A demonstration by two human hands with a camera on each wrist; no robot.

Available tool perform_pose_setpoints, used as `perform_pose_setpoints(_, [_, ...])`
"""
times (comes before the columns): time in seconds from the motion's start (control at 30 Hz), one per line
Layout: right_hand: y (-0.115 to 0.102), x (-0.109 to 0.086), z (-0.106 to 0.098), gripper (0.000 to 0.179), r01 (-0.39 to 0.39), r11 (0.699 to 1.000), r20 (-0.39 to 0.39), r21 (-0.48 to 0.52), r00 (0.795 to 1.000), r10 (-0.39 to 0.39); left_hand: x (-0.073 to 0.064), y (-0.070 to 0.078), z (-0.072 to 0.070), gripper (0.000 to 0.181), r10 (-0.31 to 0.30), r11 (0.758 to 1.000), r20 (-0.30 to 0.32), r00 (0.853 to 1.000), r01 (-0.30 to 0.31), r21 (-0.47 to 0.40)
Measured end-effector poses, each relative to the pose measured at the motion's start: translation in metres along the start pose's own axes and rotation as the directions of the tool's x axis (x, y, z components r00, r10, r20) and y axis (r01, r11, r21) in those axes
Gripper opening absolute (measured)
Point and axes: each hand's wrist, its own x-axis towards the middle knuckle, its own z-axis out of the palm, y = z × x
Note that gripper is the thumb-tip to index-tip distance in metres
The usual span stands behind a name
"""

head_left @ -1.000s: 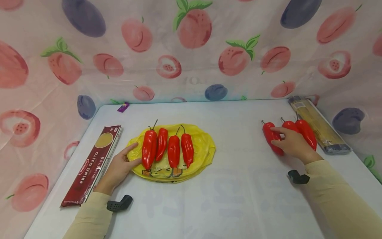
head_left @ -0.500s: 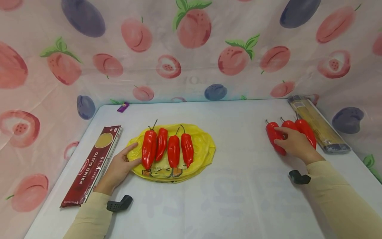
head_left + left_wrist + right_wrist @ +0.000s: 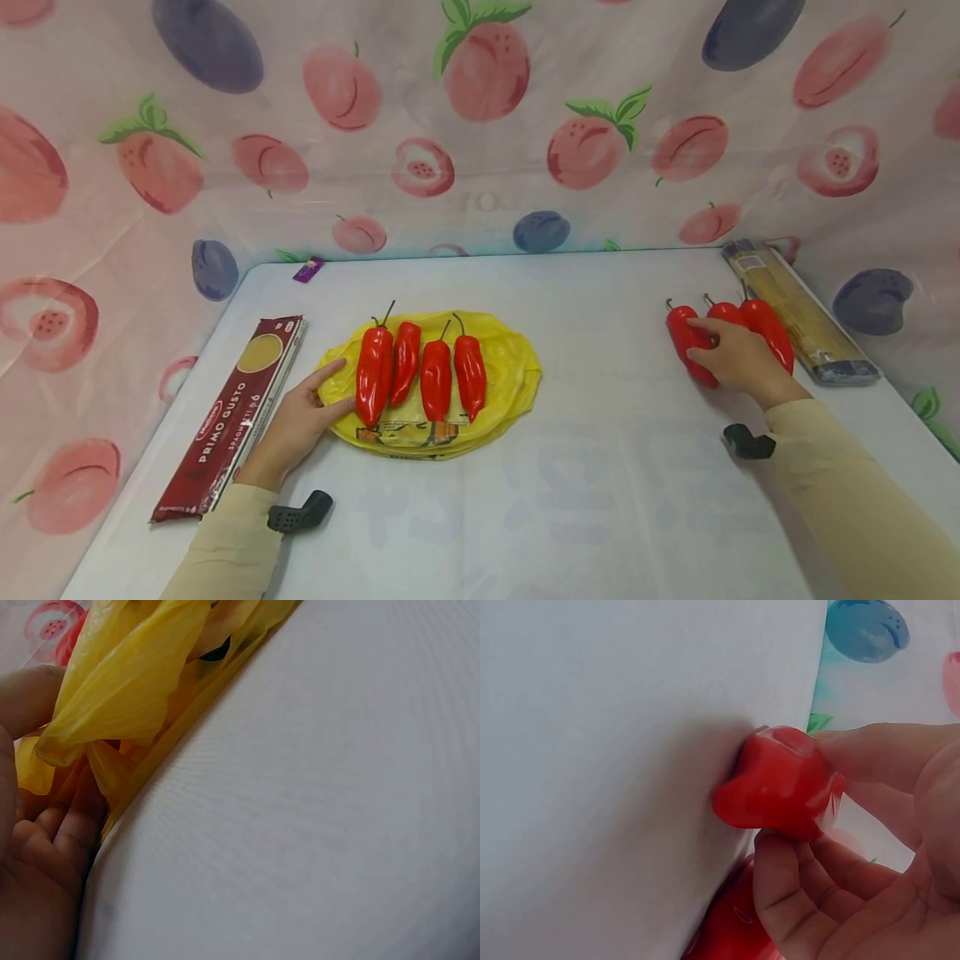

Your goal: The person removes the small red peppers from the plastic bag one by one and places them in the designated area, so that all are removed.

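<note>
At the table's right, my right hand (image 3: pixel 738 357) pinches a long red pepper (image 3: pixel 684 337). In the right wrist view, thumb and fingers lie on opposite sides of that pepper (image 3: pixel 780 780), its tip toward the camera. Two more red peppers (image 3: pixel 771 333) lie beside it, partly behind the hand. My left hand (image 3: pixel 296 421) holds the left edge of a flattened yellow plastic bag (image 3: pixel 513 375). The left wrist view shows the bag's folds (image 3: pixel 127 682) between thumb and fingers. Several red peppers (image 3: pixel 375 375) lie side by side on the bag, stems pointing away.
A dark red spaghetti packet (image 3: pixel 232 417) lies left of the left forearm. A clear packet of spaghetti (image 3: pixel 806 321) lies along the right edge, close to the peppers. A small purple wrapper (image 3: pixel 308 269) is at the back left of the white table (image 3: pixel 570 517).
The right hand shifted the pinched pepper slightly right, toward the other two peppers, then stayed almost still. The left hand and the yellow bag have kept their place.
</note>
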Motion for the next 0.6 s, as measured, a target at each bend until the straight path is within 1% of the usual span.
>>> perform_pose_setpoints(0.43, [-0.0024,0.0001,-0.0002,0.074,0.033,0.999,0.012,-0.026,0.999,-0.033,0.0002,-0.0002,-0.0003,0.079,0.005,1.000,-0.007,1.000,-0.005,0.002])
perform_pose_setpoints(0.6, [-0.0023,-0.0017,-0.0013,0.077,0.042,0.999,0.012,-0.035,0.999,-0.041,0.0001,0.0000,0.0001,0.079,0.000,1.000,-0.006,1.000,0.000,0.002])
